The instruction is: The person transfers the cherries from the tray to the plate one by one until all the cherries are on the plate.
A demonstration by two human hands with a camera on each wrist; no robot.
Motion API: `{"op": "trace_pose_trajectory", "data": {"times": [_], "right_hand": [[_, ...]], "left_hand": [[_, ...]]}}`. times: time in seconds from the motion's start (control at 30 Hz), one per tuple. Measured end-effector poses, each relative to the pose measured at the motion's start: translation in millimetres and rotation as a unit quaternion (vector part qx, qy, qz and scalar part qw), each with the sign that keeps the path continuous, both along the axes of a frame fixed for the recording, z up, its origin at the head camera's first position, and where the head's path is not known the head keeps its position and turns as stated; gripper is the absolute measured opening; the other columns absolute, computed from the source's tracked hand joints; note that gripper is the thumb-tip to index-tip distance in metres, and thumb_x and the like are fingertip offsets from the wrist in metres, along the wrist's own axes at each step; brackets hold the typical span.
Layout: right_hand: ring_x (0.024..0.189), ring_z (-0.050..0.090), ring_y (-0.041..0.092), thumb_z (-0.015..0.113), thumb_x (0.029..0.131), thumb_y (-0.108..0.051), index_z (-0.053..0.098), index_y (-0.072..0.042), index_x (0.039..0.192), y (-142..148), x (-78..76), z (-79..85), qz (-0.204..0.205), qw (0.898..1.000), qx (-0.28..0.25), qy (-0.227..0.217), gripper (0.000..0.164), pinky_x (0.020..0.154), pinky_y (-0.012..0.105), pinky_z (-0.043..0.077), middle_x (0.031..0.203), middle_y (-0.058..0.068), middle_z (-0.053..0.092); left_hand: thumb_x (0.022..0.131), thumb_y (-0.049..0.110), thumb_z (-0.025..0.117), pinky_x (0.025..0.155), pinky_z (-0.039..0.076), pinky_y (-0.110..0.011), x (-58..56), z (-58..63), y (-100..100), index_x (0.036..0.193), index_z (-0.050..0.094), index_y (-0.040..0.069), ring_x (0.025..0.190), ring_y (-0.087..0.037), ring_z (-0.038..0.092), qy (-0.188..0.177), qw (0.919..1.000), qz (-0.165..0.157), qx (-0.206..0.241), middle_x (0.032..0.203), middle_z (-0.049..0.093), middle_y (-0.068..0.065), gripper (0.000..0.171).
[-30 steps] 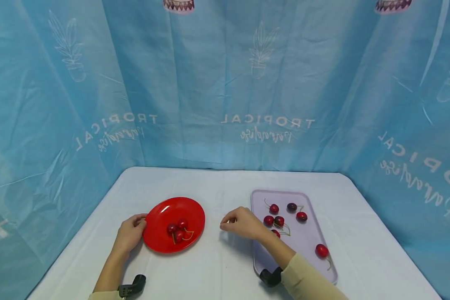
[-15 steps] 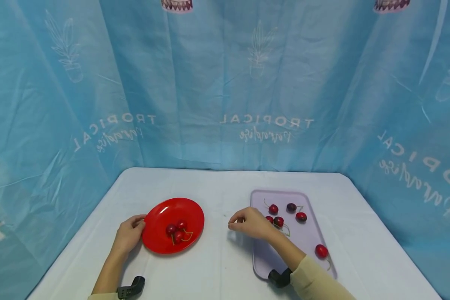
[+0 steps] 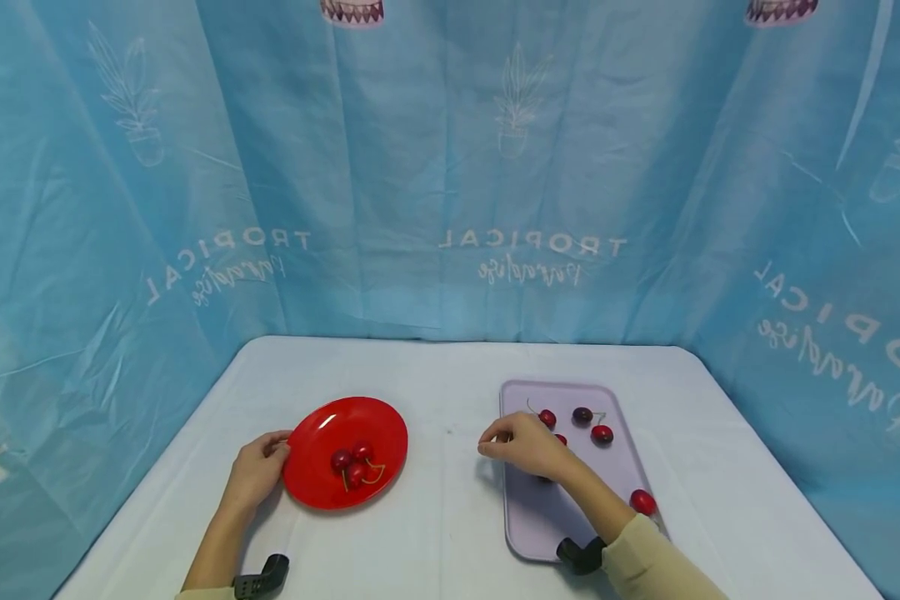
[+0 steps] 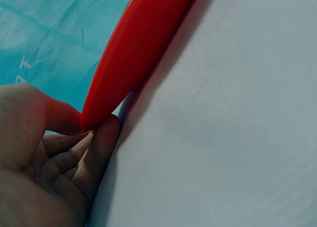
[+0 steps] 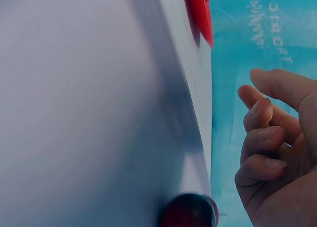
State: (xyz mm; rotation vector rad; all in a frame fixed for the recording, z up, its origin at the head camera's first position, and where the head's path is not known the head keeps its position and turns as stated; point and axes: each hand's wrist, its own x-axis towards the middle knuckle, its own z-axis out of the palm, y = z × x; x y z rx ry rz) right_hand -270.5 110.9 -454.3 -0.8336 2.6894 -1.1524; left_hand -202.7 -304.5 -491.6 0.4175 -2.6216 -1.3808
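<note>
My left hand point(image 3: 257, 468) pinches the left rim of a red plate point(image 3: 317, 483). In the left wrist view, the thumb lies over the rim of the plate point(image 4: 131, 53) and fingers sit beneath it. Three stemmed cherries point(image 3: 341, 460) rest together on the plate. My right hand point(image 3: 521, 443) hovers over the left edge of a lilac tray point(image 3: 536, 521), fingers loosely bent and nothing between them. In the right wrist view, the thumb and forefinger of this hand point(image 5: 282, 138) stand slightly apart. Several cherries lie on the tray, some partly hidden behind the hand and forearm.
A dark cherry point(image 3: 582, 416) and a red one point(image 3: 602, 434) lie near the tray's far right, another cherry point(image 3: 642, 502) by its right side. White cloth point(image 3: 442, 375) covers the table. Blue curtain point(image 3: 420, 167) hangs behind and on both sides.
My right hand has moved right, from the cloth between plate and tray to the tray's left edge, now covering some cherries. The left hand still grips the plate.
</note>
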Motion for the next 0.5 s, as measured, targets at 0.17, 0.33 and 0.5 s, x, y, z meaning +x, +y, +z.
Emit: {"op": "trace_pose_trajectory", "data": {"times": [0.17, 0.33, 0.5], "right_hand": [[0.064, 0.052, 0.013, 0.071, 0.086, -0.033, 0.074, -0.029, 0.085, 10.1, -2.3, -2.1, -0.017, 1.0, 0.011, -0.009, 0.005, 0.053, 0.028, 0.042, 0.068, -0.009, 0.059], [0.068, 0.053, 0.014, 0.072, 0.085, -0.032, 0.074, -0.028, 0.085, 18.7, -2.7, -3.9, -0.019, 1.0, 0.011, -0.017, 0.005, 0.056, 0.029, 0.044, 0.071, -0.008, 0.06], [0.07, 0.054, 0.015, 0.072, 0.085, -0.031, 0.074, -0.025, 0.087, 26.8, -4.1, 0.8, -0.034, 0.999, 0.0, -0.024, 0.007, 0.057, 0.031, 0.046, 0.074, -0.007, 0.061]], "left_hand": [[0.098, 0.016, 0.048, 0.089, 0.051, -0.045, 1.4, 0.0, 0.2, 0.133, 0.049, -0.005, 0.111, -0.039, 0.053, -0.002, 1.0, 0.002, -0.005, 0.126, 0.053, -0.026, 0.04], [0.097, 0.016, 0.048, 0.092, 0.047, -0.051, 3.8, 2.0, -1.2, 0.132, 0.049, -0.007, 0.113, -0.042, 0.051, -0.005, 1.0, -0.002, -0.008, 0.126, 0.052, -0.029, 0.041], [0.098, 0.017, 0.048, 0.092, 0.047, -0.051, 1.6, 3.1, -0.6, 0.132, 0.05, -0.006, 0.113, -0.041, 0.051, -0.004, 1.0, -0.006, -0.006, 0.127, 0.053, -0.028, 0.041]]}}
